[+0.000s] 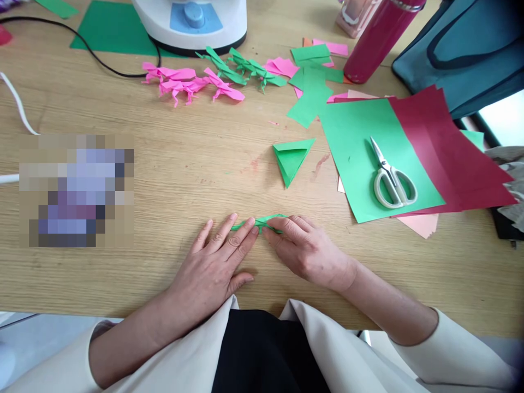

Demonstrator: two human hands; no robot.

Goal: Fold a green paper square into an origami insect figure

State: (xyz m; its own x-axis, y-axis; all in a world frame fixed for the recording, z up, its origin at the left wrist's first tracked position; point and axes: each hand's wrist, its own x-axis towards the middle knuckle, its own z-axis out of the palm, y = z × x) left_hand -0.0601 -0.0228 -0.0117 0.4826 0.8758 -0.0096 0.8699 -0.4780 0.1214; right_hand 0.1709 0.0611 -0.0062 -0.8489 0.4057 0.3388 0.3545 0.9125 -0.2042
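Note:
A narrow strip of folded green paper lies on the table in front of me, partly covered by my fingers. My left hand rests flat with its fingers spread, the fingertips pressing on the left part of the paper. At the paper's right end, my right hand pinches it between thumb and fingers. Beyond my hands sits a folded green paper triangle. White-handled scissors lie on a green sheet to the right.
Pink folded figures and green folded figures stand near a white appliance. Paper scraps, a dark red bottle, red sheets and a teal bag are at the right. A blurred patch covers something at left.

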